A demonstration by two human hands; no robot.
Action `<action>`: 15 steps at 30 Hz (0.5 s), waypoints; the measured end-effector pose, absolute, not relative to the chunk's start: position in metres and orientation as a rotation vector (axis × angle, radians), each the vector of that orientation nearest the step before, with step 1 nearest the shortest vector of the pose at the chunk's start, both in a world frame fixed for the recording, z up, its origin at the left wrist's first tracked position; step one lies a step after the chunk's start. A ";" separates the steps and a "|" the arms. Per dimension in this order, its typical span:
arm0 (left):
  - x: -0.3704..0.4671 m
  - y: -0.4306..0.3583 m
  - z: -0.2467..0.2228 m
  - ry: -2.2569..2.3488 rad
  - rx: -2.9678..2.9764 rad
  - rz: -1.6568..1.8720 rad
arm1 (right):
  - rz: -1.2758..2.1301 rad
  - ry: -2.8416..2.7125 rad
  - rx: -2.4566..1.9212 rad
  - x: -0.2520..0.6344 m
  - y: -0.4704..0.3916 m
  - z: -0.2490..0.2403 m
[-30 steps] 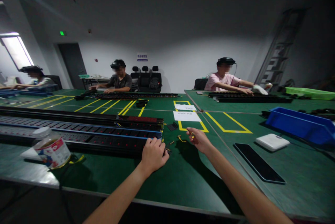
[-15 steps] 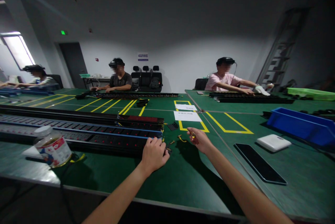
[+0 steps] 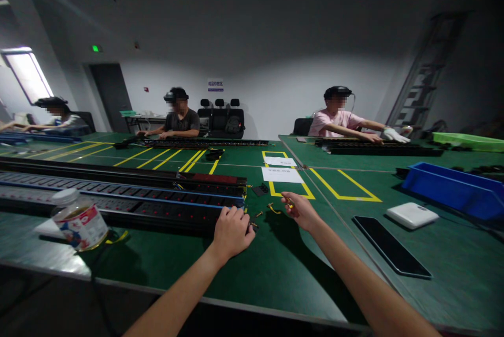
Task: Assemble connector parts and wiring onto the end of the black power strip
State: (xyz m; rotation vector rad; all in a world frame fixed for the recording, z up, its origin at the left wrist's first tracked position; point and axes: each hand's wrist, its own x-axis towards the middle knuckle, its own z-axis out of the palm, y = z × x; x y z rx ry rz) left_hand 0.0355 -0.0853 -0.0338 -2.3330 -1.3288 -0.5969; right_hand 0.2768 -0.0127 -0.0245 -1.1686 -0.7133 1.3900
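Observation:
My left hand (image 3: pixel 233 237) curls over the right end of a long black socket strip (image 3: pixel 177 214) with rows of red dots. Dark bits poke out beside its thumb, too small to name. Held up to the right, my right hand (image 3: pixel 301 210) pinches a small yellow piece (image 3: pixel 290 203) above the table; the fingers partly hide it. Between the hands lie a short yellow wire (image 3: pixel 274 209) and a small brass-coloured piece (image 3: pixel 259 214). A flat black part (image 3: pixel 260 189) lies just behind them.
A jar (image 3: pixel 79 221) stands at the near left, close to the strip. To the right are a phone (image 3: pixel 391 246), a white box (image 3: pixel 412 215) and a blue bin (image 3: pixel 452 190). Paper sheets (image 3: pixel 282 175) lie on the green table (image 3: pixel 244 279). Several people work across it.
Both of my hands stay almost where they were, with the right one still pinching the yellow piece. The small brass-coloured piece beside my left hand looks slightly shifted.

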 end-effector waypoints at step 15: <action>0.035 -0.085 -0.034 -1.313 -2.334 -0.604 | 1.387 -0.756 -1.150 0.278 -0.012 -0.028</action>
